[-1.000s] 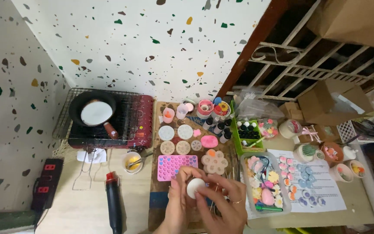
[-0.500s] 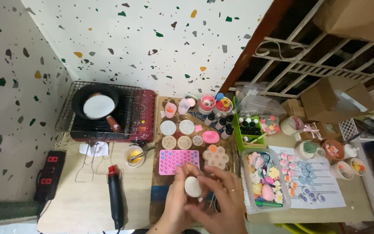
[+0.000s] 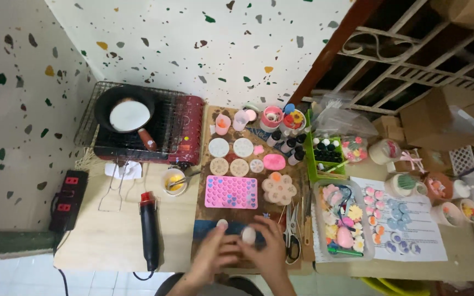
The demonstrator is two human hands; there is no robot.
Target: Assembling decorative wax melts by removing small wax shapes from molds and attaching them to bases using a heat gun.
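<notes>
Both hands meet low over the wooden board point(image 3: 209, 211), just in front of the person; the left hand point(image 3: 219, 253) and the right hand point(image 3: 270, 249) pinch a small white egg-shaped lump point(image 3: 248, 235) between their fingertips, held just above the blue patch at the board's near edge; a smaller white round piece point(image 3: 222, 223) shows just beside the left fingers; beyond the hands lies a pink mould tray point(image 3: 231, 192), with round beige moulds point(image 3: 230, 166) farther back; scissors point(image 3: 292, 235) lie just right of the right hand; a black and red heat gun point(image 3: 149, 230) rests well to the left; a black pan point(image 3: 125, 112) sits on a red stove point(image 3: 185, 131) by the wall.
</notes>
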